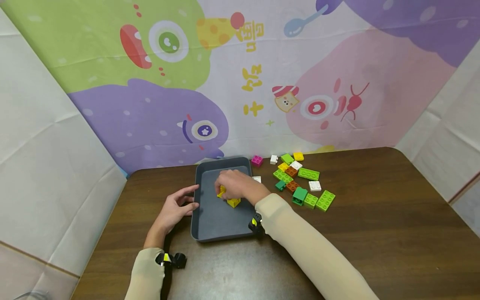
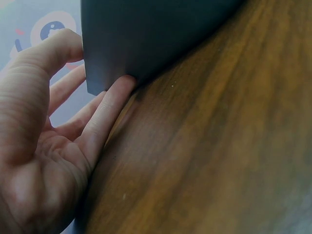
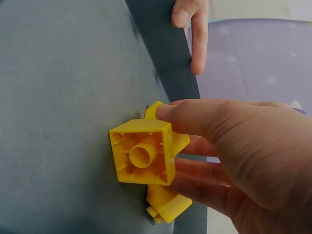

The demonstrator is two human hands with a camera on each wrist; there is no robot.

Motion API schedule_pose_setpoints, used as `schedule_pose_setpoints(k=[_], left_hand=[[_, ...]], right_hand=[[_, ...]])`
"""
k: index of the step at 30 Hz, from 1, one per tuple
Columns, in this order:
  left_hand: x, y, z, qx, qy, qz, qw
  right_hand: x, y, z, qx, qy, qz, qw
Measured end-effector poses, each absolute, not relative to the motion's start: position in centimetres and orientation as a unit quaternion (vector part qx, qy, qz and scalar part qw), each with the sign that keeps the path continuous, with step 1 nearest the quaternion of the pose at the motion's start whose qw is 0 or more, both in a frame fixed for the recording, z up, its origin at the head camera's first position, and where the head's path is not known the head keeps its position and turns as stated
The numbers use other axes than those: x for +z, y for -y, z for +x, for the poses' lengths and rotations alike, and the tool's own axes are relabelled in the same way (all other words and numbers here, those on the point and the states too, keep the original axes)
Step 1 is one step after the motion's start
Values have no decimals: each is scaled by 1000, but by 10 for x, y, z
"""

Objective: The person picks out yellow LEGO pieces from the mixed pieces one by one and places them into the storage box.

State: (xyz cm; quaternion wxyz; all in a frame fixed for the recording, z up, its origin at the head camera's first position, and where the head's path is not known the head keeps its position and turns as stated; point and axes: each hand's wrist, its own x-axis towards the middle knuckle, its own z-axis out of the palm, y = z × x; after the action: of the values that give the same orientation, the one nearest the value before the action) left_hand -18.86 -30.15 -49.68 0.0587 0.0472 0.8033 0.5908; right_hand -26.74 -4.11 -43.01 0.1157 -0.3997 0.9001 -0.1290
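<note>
My right hand (image 1: 236, 184) reaches into the dark grey tray (image 1: 223, 227) and pinches a small yellow brick (image 1: 221, 192) between thumb and fingers. Close beside it, a yellow block (image 3: 141, 152) lies on its side in the tray, its hollow underside with a round tube facing the right wrist camera. Another yellow piece (image 3: 169, 202) shows below that block in the right wrist view; the hand hides it from the head camera. At the tray's left side, my left hand (image 1: 173, 211) touches the outer wall with extended fingertips (image 2: 122, 85).
Right of the tray lies a loose spread of bricks: a magenta one (image 1: 256, 161), white ones (image 1: 314, 186), brown ones (image 1: 292, 187), a dark green one (image 1: 299, 196) and several lime ones (image 1: 325, 201). A cartoon-printed cloth (image 1: 240, 137) hangs behind the wooden table (image 1: 375, 216).
</note>
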Motion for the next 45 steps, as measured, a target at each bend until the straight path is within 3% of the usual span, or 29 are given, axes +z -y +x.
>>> schedule_pose_setpoints(k=[24, 45], left_hand=[[-501, 303, -188, 592, -802, 45, 57], [-497, 301, -189, 587, -806, 42, 56]], right_hand=[[-411, 39, -265, -120, -894, -404, 153], [-385, 35, -269, -97, -899, -400, 147]])
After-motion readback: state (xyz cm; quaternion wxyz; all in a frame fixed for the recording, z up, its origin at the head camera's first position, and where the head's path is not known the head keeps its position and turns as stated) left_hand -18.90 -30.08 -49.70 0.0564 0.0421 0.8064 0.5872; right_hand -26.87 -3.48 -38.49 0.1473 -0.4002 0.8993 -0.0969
